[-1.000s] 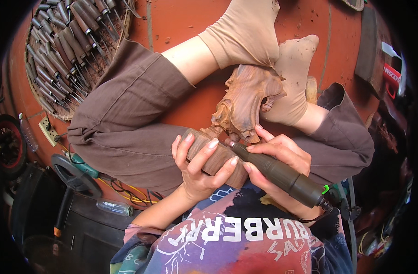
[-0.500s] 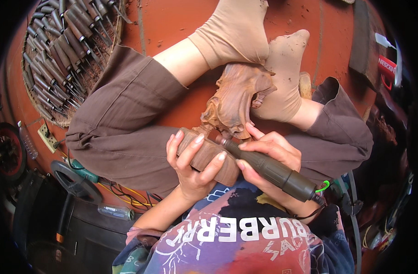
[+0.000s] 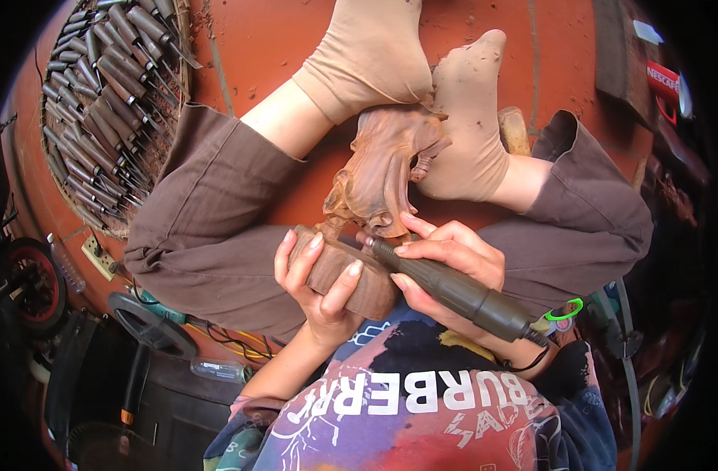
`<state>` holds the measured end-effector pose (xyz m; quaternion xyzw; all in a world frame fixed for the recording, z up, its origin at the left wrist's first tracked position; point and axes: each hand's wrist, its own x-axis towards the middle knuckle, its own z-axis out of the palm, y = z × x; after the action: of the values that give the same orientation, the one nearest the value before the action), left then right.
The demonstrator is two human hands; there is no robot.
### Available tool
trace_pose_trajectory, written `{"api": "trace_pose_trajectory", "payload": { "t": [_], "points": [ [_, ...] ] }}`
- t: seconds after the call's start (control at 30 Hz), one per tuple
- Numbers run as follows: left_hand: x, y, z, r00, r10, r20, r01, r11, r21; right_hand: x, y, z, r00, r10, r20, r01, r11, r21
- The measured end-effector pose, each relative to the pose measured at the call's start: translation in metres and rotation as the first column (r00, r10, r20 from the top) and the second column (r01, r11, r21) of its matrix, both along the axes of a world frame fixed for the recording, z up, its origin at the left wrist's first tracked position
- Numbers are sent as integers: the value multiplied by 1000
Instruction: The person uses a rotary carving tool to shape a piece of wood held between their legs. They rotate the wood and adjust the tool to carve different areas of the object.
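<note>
A brown wooden carving (image 3: 384, 161) with draped, folded shapes leans between my socked feet and my lap. My left hand (image 3: 318, 292) is wrapped round its thick rounded base (image 3: 351, 276), thumb on the near side and fingers over the far side. In my right hand (image 3: 461, 255) lies a dark rotary carving tool (image 3: 462, 294), gripped like a pen. Its front end sits close to the narrow part between base and carved body; the bit's contact with the wood is hard to make out. My right index fingertip touches the carving's lower edge.
At the far left, a round woven tray (image 3: 188, 47) holds many wood-handled chisels (image 3: 112, 118). Wood chips lie on the red tiled floor (image 3: 280, 47). A power socket (image 3: 98, 257), cables (image 3: 233, 339) and a clear plastic bottle (image 3: 220, 369) are at left. A red mug (image 3: 663, 86) stands at far right.
The view has shifted slightly, so carving, hands and feet appear a little further left. Both hands keep their grips, and the tool stays at nearly the same spot on the carving.
</note>
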<state>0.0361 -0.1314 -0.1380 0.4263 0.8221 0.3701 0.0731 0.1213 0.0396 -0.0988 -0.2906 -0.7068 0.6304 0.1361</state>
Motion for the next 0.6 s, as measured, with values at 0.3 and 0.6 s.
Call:
{"api": "trace_pose_trajectory", "payload": {
  "t": [0.3, 0.6],
  "points": [
    [-1, 4, 2, 989, 69, 128, -71, 997, 17, 9, 4, -6, 992, 2, -124, -18, 991, -129],
    [-4, 9, 14, 916, 173, 361, -172, 985, -35, 15, -2, -11, 975, -55, -217, 11, 980, -198]
  ]
}}
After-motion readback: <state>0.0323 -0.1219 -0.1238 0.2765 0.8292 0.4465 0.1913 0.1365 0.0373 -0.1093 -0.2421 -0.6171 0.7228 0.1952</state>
